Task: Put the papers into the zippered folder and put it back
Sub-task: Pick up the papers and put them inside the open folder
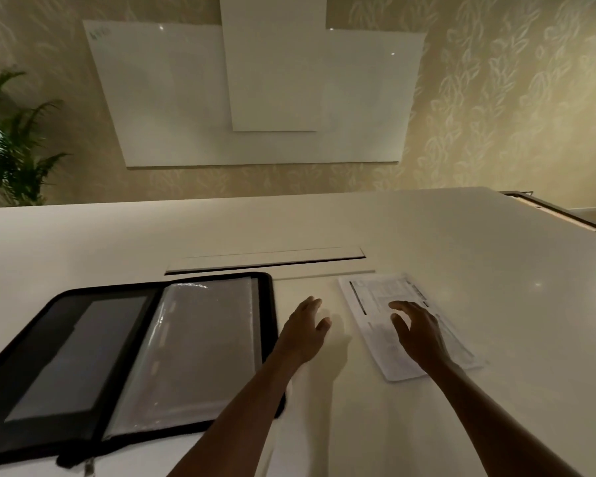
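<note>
Already unzipped, one black folder (124,359) lies open on the pale worktop (461,253), clear sleeves showing inside.
Right of it sits one small stack of papers (386,297); the right hand (417,335) hovers over it, fingers spread and empty, while the left hand (303,332), fingers loosely open, hangs between folder and papers.

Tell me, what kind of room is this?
Probably an office or meeting room: a big white table with a cable hatch, a glass whiteboard on the wall, and a potted plant in the corner.
</note>
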